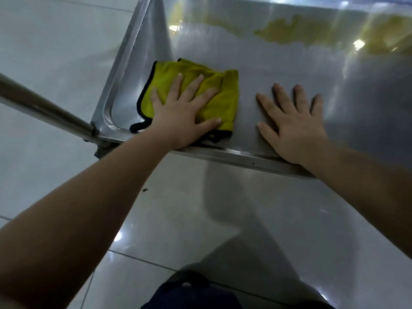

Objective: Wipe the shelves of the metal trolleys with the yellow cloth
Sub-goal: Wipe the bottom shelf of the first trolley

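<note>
- While the left hand (178,121) presses flat on the yellow cloth (214,90), fingers spread wide, the folded cloth lies near the left corner of the trolley shelf (278,63), close to its near rim.
- Bare steel stretches away to the right and far side of the cloth; that is likely where the coming wipe must travel.
- Cloth's longer side runs roughly across the shelf, left to right, with a black-edged corner trailing toward the rim.
- Right hand (292,128) rests palm-down on the bare shelf just beside the cloth, fingers spread, holding nothing, apparently bracing.
- Left hand is plainly the nearer, already on top of the cloth.
- Trolley handle (44,105) juts off at left; tiled floor (44,41) shows beyond.
</note>
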